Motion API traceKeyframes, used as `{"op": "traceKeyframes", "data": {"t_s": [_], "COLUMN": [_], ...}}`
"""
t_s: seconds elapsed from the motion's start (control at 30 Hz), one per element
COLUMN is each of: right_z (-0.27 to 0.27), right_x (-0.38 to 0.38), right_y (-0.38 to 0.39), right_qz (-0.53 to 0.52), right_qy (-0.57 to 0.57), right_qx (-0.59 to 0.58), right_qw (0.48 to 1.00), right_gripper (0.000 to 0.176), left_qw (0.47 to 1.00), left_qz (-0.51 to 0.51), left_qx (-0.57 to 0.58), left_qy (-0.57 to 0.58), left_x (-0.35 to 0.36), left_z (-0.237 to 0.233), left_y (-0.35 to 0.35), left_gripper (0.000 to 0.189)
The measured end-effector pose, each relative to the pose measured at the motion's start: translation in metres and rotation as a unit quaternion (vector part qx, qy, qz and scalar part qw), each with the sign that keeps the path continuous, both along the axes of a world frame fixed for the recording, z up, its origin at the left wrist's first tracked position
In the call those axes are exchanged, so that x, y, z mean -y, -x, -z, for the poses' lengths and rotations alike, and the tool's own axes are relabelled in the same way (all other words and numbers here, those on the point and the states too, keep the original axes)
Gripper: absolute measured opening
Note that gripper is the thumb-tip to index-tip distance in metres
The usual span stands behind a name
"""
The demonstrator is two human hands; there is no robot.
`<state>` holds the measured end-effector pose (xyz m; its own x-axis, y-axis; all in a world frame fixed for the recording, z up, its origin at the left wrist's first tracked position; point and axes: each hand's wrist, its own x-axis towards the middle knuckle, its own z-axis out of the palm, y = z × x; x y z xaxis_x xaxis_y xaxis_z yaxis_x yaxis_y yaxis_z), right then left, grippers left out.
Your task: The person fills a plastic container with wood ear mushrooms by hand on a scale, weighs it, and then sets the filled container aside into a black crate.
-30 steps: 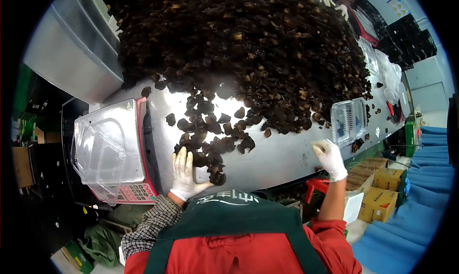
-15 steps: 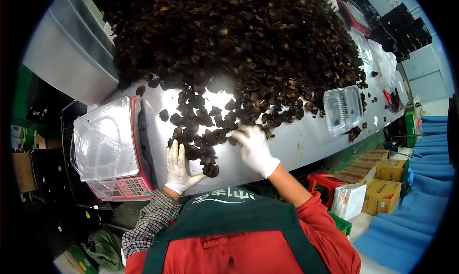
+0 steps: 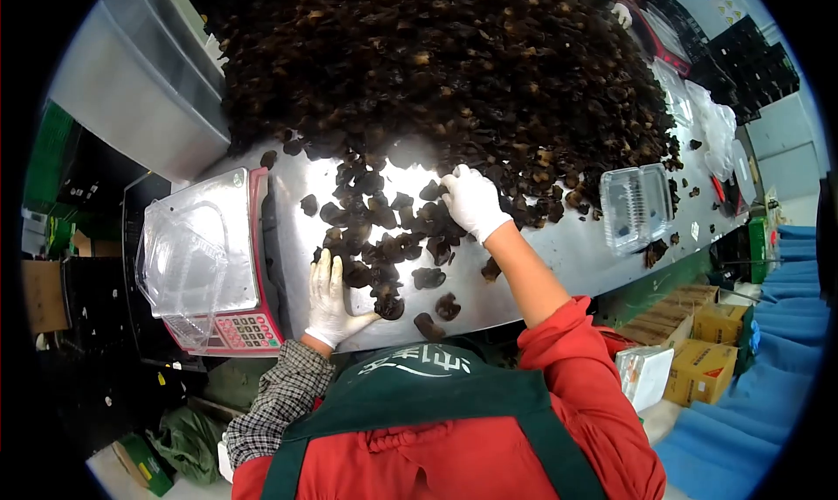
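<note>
In the head view, a large heap of dark brown, ruffled fungus-like pieces (image 3: 436, 81) is being borne by a shiny silver metal tabletop (image 3: 580, 256). Between the heap and the near edge, loose dark brown pieces (image 3: 381, 214) are being scattered in a patch, with a few others lying nearer the edge, apart from the main patch.

The left hand (image 3: 332, 312), covered by a white glove, is being held open at the left side of the patch, its fingers spread and its thumb reaching toward the nearest pieces. The white-gloved right hand (image 3: 474, 203) is being held over the edge of the heap with its fingers bent; whether a piece is being gripped cannot be told, as the fingertips are being partly hidden.

On the left, a red scale with a silver plate and a keypad (image 3: 236, 277) is being overlapped by a clear plastic tray (image 3: 183, 256). Behind it, a tall grey metal bin (image 3: 144, 81) is being seen beside the heap. On the right, an open clear plastic container (image 3: 621, 216) is being supported near the heap, and at the far side another person's white-gloved hand (image 3: 621, 14) is being shown.
</note>
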<state>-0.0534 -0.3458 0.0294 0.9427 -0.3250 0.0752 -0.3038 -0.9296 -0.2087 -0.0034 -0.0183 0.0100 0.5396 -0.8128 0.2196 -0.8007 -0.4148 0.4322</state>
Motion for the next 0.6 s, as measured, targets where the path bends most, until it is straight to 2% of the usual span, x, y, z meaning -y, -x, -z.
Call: {"op": "traceKeyframes", "data": {"t_s": [0.07,0.23,0.33,0.4,0.47,0.53,0.57,0.6], "right_z": [0.001,0.001,-0.002,-0.020,-0.044,-0.065,-0.081,-0.093], "right_x": [-0.001,-0.002,-0.002,0.001,0.009,0.026,0.032,0.038], "right_y": [-0.006,-0.009,-0.006,0.008,0.037,0.085,0.120,0.156], "right_qz": [0.015,0.005,0.040,0.073,0.069,0.076,0.113,0.160], "right_qy": [0.009,0.010,-0.048,-0.156,-0.156,-0.151,-0.147,-0.144], "right_qx": [-0.039,-0.008,0.026,0.127,0.242,0.287,0.248,0.192], "right_qw": [0.999,1.000,0.998,0.977,0.955,0.943,0.951,0.958], "right_gripper": [0.019,0.015,0.016,0.015,0.014,0.013,0.013,0.012], "left_qw": [1.000,1.000,1.000,1.000,1.000,0.998,0.997,0.996], "left_qz": [-0.003,-0.002,0.003,0.008,0.023,0.049,0.063,0.044], "left_qx": [0.000,0.014,0.029,0.027,0.020,0.033,0.040,0.035], "left_qy": [-0.003,-0.005,0.002,-0.002,-0.002,0.021,0.033,0.067], "left_x": [0.001,0.001,0.002,0.001,0.000,-0.001,0.001,0.013], "left_z": [-0.001,-0.001,-0.004,-0.004,-0.006,-0.014,-0.020,-0.033], "left_y": [0.000,0.001,0.002,0.001,0.004,0.009,0.010,0.016], "left_gripper": [0.126,0.127,0.128,0.128,0.126,0.122,0.121,0.100]}}
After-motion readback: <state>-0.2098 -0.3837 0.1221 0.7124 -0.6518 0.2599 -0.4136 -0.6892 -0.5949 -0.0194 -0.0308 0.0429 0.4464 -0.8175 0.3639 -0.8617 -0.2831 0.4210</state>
